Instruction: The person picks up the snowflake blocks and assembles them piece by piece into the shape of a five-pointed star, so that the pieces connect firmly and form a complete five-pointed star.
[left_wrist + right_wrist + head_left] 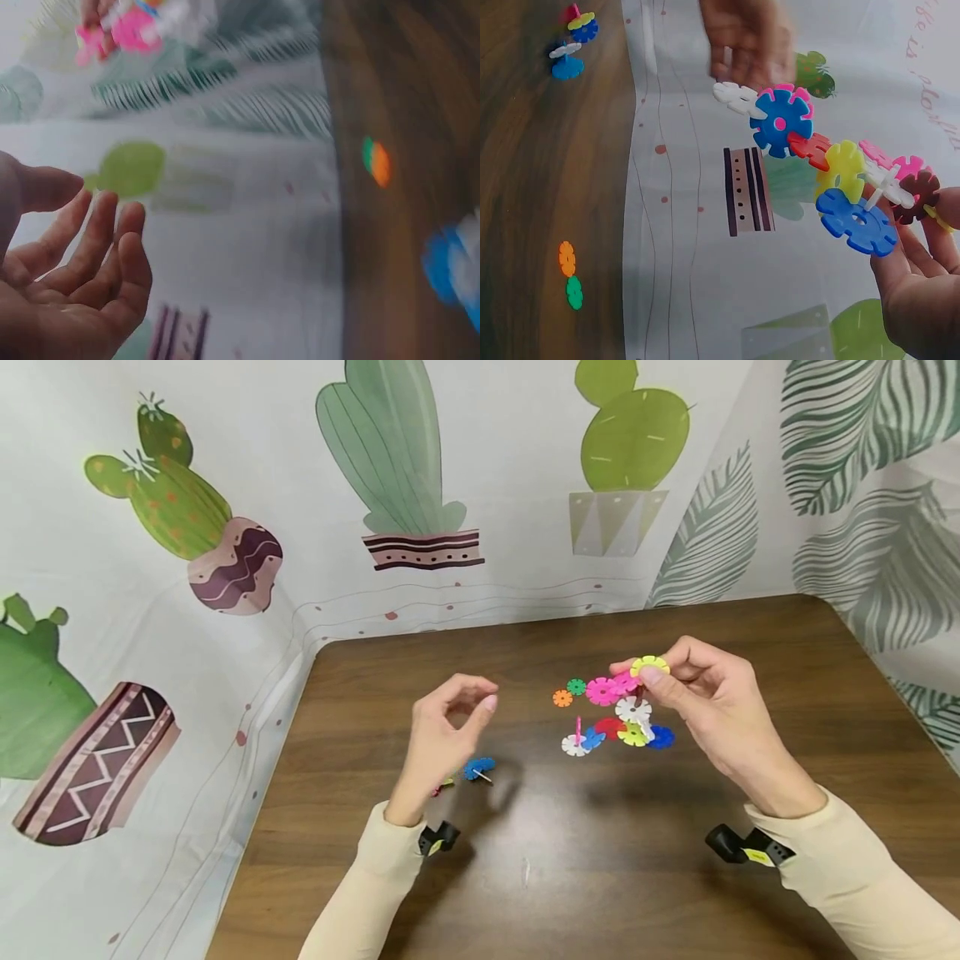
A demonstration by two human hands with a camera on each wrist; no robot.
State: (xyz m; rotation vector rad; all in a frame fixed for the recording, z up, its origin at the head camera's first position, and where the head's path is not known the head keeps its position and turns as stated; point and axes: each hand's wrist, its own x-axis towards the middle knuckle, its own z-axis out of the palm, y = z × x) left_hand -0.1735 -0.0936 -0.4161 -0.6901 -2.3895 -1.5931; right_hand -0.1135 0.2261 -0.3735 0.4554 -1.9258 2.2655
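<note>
My right hand (723,714) pinches a yellow notched disc (649,665) at one end of a chain of interlocking plastic snowflake discs. Held above the table, the chain has pink (602,692), white (633,708), red, lime, dark blue and light blue discs, plus a brown disc (919,196) in the right wrist view. A white disc (574,745) with a pink one standing up from it forms the free end. Apart from the chain, my left hand (446,731) hovers with loosely bent fingers and holds nothing; in the left wrist view its fingers (101,232) are spread.
An orange disc (562,697) and a green disc (576,687) lie together on the wooden table (540,893). Near my left wrist sit a blue-and-white joined piece (478,768) and a small multicoloured cluster (581,24). A cactus-print cloth (517,527) hangs behind the table.
</note>
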